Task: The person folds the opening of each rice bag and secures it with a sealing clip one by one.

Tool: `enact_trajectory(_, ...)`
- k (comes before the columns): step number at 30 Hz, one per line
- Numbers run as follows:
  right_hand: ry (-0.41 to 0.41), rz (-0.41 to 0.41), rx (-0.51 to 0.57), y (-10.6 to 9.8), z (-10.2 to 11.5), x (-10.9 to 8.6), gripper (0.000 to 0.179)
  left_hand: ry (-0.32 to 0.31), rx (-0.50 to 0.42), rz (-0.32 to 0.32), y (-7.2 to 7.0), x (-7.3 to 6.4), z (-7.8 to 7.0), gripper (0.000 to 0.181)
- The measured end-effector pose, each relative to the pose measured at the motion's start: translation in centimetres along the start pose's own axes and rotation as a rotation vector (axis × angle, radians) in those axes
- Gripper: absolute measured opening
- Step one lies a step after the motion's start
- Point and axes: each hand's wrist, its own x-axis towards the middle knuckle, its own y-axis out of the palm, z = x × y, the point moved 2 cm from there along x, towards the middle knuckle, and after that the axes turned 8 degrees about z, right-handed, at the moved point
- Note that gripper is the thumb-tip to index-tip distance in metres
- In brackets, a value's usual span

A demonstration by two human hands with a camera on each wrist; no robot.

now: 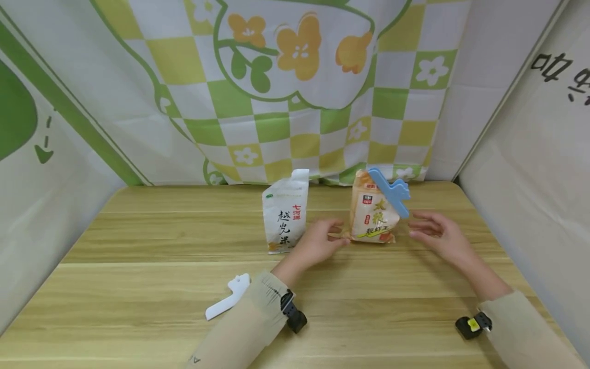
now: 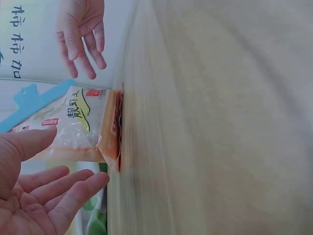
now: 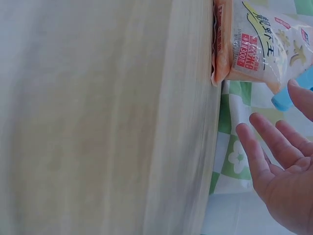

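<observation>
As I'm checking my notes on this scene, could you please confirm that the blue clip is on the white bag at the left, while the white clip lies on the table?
Not quite: the head view shows the blue clip on the orange-trimmed bag at the right, not on the white bag. The white clip does lie on the table.

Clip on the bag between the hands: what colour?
The clip is light blue; it shows best in the head view.
</observation>
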Motion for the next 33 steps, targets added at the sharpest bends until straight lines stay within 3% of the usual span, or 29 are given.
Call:
enact_trajectory(10, -0.010, 0.013, -0.050, 0.6, 0.3, -2.1, 0.050, 0.019, -0.013, 0.032, -1.6, -4.2, -0.1, 0.050)
enact_trajectory(19, -0.040, 0.019, -0.049, 2.1, 2.5, -2.6, 0.042, 0.048, -0.003, -0.057, -3.6, -7.8, 0.4, 0.041)
enact_trajectory(25, -0.049, 0.060, -0.005, 3.4, 4.4, -2.2, 0.041, -0.010, -0.050, -0.100, -5.3, -10.2, 1.6, 0.040)
enact_trajectory(33, -0.054, 0.109, 0.063, 4.9, 6.2, -0.9, 0.044, -0.069, 0.019, -0.156, -8.6, -12.4, 2.8, 0.039)
